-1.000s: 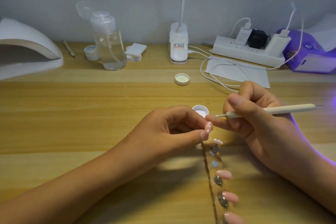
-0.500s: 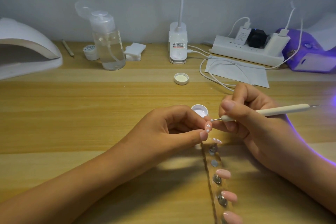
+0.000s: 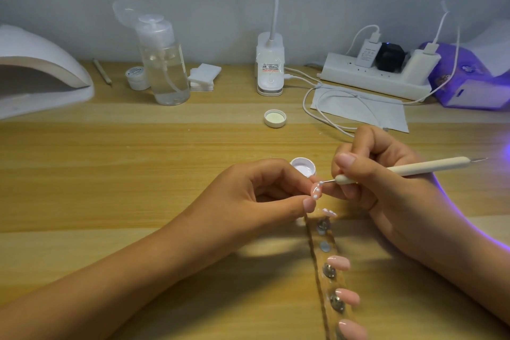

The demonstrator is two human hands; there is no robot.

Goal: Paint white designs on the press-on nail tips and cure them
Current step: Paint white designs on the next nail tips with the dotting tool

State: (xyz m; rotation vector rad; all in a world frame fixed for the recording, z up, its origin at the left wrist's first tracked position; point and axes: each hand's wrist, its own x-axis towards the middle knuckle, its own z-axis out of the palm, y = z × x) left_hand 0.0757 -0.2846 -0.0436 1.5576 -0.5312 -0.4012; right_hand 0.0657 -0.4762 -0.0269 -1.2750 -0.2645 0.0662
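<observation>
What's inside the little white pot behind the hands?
The little white pot is open and shows a pale, whitish inside, probably paint. The left hand, pinching a nail tip, covers its near edge, so how full it is cannot be seen.

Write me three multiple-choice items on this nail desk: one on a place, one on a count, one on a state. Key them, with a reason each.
1. Where does the loose lid lie?
A. On the power strip.
B. On the table, before the lamp base.
C. Inside the bottle.

2. How many undotted pink tips sit on the holder strip?
A. One.
B. Five.
C. Three.

3. What state is the paint pot in?
A. Open.
B. Capped.
C. Tipped over.

1 B: it lies just nearer than the lamp base.
2 C: three plain tips follow the dotted one.
3 A: its pale inside shows beyond the left hand.
</observation>
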